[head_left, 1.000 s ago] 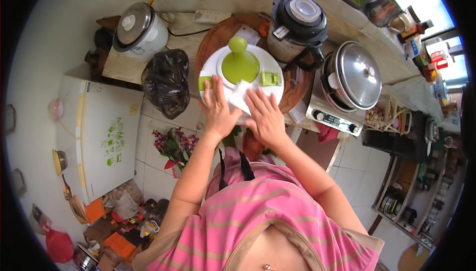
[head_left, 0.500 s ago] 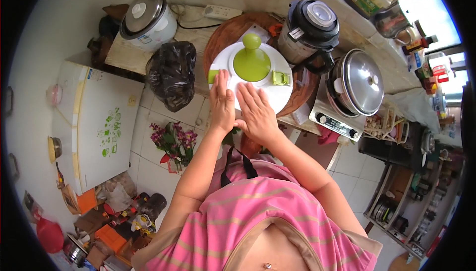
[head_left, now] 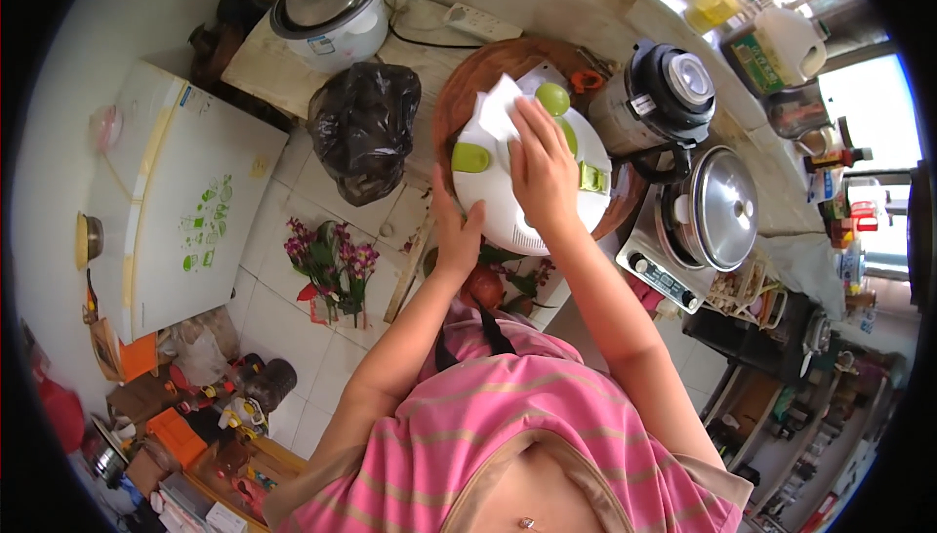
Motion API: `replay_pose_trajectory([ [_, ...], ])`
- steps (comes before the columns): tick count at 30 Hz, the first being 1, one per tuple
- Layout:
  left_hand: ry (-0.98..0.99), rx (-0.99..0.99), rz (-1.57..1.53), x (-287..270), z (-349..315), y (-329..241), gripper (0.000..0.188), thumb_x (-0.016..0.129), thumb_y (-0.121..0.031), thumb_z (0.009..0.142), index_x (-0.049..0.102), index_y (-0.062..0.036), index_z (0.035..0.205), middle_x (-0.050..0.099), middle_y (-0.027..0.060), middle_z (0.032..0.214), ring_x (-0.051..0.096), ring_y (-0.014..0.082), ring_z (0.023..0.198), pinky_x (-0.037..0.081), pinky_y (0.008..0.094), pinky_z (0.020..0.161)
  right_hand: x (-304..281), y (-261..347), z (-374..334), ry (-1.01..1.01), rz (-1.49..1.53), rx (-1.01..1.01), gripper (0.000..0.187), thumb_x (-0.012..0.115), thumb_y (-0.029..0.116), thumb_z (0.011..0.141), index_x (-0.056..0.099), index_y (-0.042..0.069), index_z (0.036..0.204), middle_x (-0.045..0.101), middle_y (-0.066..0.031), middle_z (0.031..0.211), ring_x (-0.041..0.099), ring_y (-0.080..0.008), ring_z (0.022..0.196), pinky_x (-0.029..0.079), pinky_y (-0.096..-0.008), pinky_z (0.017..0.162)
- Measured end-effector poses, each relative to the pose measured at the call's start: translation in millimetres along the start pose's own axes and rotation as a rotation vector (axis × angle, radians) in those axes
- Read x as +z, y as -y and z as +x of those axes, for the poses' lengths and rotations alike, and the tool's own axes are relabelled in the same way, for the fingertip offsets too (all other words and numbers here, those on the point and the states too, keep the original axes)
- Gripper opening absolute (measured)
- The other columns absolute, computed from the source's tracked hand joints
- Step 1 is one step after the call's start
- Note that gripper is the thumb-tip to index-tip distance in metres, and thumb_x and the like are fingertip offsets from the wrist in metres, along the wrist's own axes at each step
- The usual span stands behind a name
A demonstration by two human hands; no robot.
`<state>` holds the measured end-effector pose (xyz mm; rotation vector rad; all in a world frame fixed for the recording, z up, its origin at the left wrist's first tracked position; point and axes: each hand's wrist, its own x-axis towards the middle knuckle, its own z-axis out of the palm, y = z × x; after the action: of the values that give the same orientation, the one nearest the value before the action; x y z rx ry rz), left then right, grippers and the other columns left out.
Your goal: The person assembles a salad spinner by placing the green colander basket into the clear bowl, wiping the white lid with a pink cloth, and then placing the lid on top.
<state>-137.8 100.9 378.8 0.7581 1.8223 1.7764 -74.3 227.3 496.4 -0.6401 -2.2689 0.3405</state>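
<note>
One cloth (head_left: pixel 499 109), one bowl (head_left: pixel 491 203): the right hand (head_left: pixel 547 174) grips the cloth, which pokes out ahead of it, over the bowl. The left hand (head_left: pixel 457 232), thumb spread wide, sits at the bowl's near-left side; can't tell if touching.

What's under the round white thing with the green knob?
A brown wooden board shows beyond the edge of the white thing, which seems to sit on it. Whatever is right beneath is covered, so I can't tell if anything else is there.

Single head-worn fisheye view; downward, close over the hands (head_left: pixel 545 178)
</note>
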Motion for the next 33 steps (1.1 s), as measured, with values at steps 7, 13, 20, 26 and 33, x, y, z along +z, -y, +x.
replay_pose_trajectory([
  [7,0.057,0.043,-0.115,14.5,13.6,-9.4,0.074,0.059,-0.026,0.094,0.017,0.0014,0.149,0.033,0.0223,0.149,0.039,0.0298,0.134,0.030,0.0396,0.110,55.1,11.5,-32.4,0.595,-0.098,0.014,0.091,0.022,0.067,0.095,0.034,-0.011,0.141,0.028,-0.0274,0.152,0.022,-0.0453,0.142,0.015,-0.0528,0.117],
  [13,-0.104,0.130,0.199,19.0,5.4,-11.9,0.069,0.055,-0.017,0.088,0.025,0.0062,0.146,0.050,0.0289,0.129,0.052,0.0451,0.111,0.040,0.0449,0.099,71.7,-36.4,12.6,0.410,-0.340,-0.037,0.088,0.022,0.064,0.096,0.041,-0.013,0.136,0.037,-0.0314,0.145,0.030,-0.0440,0.139,0.016,-0.0545,0.116],
  [20,-0.113,0.080,0.190,17.7,7.6,-10.2,0.069,0.051,-0.020,0.087,0.025,0.0069,0.146,0.050,0.0310,0.129,0.053,0.0450,0.112,0.043,0.0465,0.094,32.2,-6.9,-41.9,0.497,-0.158,-0.097,0.074,0.034,0.052,0.098,0.039,-0.010,0.138,0.030,-0.0285,0.150,0.026,-0.0435,0.141,0.018,-0.0546,0.115],
  [26,-0.101,0.207,0.281,14.5,3.2,-8.4,0.065,0.046,-0.016,0.093,0.020,0.0047,0.149,0.043,0.0317,0.137,0.049,0.0449,0.121,0.040,0.0442,0.101,-39.6,12.5,-95.5,0.665,-0.288,0.074,0.074,0.045,0.049,0.095,0.035,-0.007,0.143,0.026,-0.0204,0.155,0.021,-0.0366,0.145,0.016,-0.0532,0.116],
  [33,0.049,0.118,-0.195,13.3,9.5,-2.8,0.057,0.030,-0.024,0.104,0.012,-0.0038,0.153,0.038,0.0235,0.146,0.044,0.0342,0.131,0.036,0.0397,0.109,-26.7,29.7,-98.2,0.556,-0.176,0.178,0.072,0.055,0.043,0.090,0.038,-0.004,0.142,0.024,-0.0242,0.154,0.019,-0.0408,0.145,0.017,-0.0530,0.116],
])
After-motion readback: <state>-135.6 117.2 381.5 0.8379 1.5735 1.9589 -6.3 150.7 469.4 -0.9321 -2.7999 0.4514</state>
